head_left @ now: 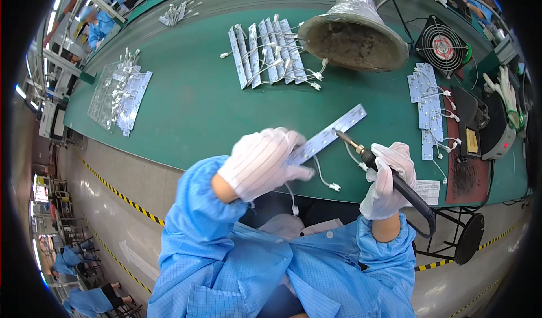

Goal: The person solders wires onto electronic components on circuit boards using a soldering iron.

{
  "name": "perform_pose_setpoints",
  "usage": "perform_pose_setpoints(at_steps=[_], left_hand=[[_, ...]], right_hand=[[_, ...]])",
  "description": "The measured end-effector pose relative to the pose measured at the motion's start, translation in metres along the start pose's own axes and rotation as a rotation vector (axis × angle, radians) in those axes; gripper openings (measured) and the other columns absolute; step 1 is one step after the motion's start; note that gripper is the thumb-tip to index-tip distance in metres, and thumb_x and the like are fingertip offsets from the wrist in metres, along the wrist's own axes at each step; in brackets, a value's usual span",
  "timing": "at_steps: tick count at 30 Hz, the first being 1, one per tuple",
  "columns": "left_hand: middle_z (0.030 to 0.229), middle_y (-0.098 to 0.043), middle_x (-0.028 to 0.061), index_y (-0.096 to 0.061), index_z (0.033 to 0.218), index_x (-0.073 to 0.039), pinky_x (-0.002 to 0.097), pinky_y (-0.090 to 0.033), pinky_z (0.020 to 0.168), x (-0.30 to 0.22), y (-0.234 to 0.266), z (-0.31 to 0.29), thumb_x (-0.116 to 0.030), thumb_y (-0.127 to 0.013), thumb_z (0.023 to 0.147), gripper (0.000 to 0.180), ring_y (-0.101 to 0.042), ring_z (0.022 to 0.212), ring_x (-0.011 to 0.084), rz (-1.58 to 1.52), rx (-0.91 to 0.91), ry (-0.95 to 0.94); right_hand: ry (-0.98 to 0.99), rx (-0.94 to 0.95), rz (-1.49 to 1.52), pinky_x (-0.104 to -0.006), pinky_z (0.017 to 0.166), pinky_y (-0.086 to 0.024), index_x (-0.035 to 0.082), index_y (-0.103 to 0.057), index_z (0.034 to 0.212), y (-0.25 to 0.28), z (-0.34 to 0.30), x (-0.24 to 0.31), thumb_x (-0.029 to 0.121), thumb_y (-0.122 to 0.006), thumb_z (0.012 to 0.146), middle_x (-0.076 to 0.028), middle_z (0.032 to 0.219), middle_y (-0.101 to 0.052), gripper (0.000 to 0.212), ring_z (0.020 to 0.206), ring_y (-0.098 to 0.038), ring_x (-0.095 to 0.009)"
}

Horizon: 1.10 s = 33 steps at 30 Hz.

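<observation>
A green worktop [186, 109] spans the view, carrying a metal fume funnel [353, 33] at the far side and a fanned row of white light strips [268, 55] beside it. Above its near edge, the left hand [262, 162], gloved in white, closes its grip around the lower end of a long light strip [327, 134]; the strip's long axis runs diagonally, its free end pointing up and to the right. The right hand [389, 179], also gloved, wraps its grip around a soldering iron [372, 162], whose tip points up-left and touches the strip near its middle. Thin white wires [324, 179] hang from the strip.
</observation>
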<state>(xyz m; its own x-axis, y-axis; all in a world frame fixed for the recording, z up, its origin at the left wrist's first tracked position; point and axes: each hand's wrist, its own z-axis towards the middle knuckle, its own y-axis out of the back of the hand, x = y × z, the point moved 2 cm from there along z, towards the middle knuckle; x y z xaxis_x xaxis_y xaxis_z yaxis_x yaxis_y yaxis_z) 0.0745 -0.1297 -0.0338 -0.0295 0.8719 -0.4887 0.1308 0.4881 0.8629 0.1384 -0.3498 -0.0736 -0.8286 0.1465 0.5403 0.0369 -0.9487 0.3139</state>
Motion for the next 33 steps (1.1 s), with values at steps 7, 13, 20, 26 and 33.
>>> perform_pose_setpoints(at_steps=[7, 13, 20, 26, 33], left_hand=[[0.096, -0.068, 0.0182, -0.062, 0.111, -0.001, 0.0416, -0.052, 0.075, -0.021, -0.014, 0.034, -0.037, -0.074, 0.075, 0.052, -0.065, 0.090, 0.0368, 0.153, 0.030, 0.124], [0.083, -0.066, 0.0224, -0.064, 0.101, 0.004, 0.0426, -0.051, 0.071, 0.001, -0.027, 0.051, -0.025, -0.069, 0.077, 0.038, -0.065, 0.079, 0.0370, -0.413, 0.063, 0.125], [0.077, -0.063, 0.0223, -0.064, 0.098, 0.004, 0.0404, -0.049, 0.066, 0.008, -0.028, 0.050, -0.023, -0.070, 0.075, 0.036, -0.062, 0.069, 0.0356, -0.435, -0.072, 0.079], [0.076, -0.062, 0.0217, -0.064, 0.096, 0.003, 0.0419, -0.049, 0.066, 0.009, -0.029, 0.050, -0.023, -0.070, 0.075, 0.033, -0.060, 0.069, 0.0368, -0.398, -0.064, 0.078], [0.074, -0.061, 0.0211, -0.064, 0.093, 0.002, 0.0429, -0.047, 0.065, 0.008, -0.030, 0.048, -0.025, -0.070, 0.075, 0.033, -0.060, 0.069, 0.0369, -0.340, -0.101, 0.029]], right_hand=[[0.296, -0.028, -0.463, -0.0405, 0.070, -0.049, 0.004, -0.047, 0.109, -0.001, -0.008, -0.001, -0.001, -0.043, 0.090, -0.018, 0.101, -0.057, 0.020, 0.077, -0.056, -0.028], [0.083, -0.023, -0.142, -0.0383, 0.067, -0.046, 0.001, -0.053, 0.100, 0.001, 0.002, 0.004, 0.002, -0.048, 0.085, -0.015, 0.086, -0.058, 0.016, 0.073, -0.053, -0.026], [-0.005, 0.006, 0.009, -0.0354, 0.063, -0.042, 0.000, -0.057, 0.090, -0.005, 0.004, 0.005, 0.004, -0.052, 0.077, -0.012, 0.078, -0.060, 0.014, 0.067, -0.049, -0.023], [0.010, 0.031, -0.013, -0.0370, 0.063, -0.042, 0.002, -0.057, 0.090, -0.008, 0.004, 0.005, 0.004, -0.052, 0.077, -0.011, 0.077, -0.060, 0.014, 0.066, -0.049, -0.023], [0.036, 0.056, -0.034, -0.0377, 0.063, -0.042, 0.002, -0.058, 0.092, -0.009, 0.004, 0.005, 0.005, -0.052, 0.078, -0.009, 0.073, -0.059, 0.016, 0.064, -0.048, -0.023]])
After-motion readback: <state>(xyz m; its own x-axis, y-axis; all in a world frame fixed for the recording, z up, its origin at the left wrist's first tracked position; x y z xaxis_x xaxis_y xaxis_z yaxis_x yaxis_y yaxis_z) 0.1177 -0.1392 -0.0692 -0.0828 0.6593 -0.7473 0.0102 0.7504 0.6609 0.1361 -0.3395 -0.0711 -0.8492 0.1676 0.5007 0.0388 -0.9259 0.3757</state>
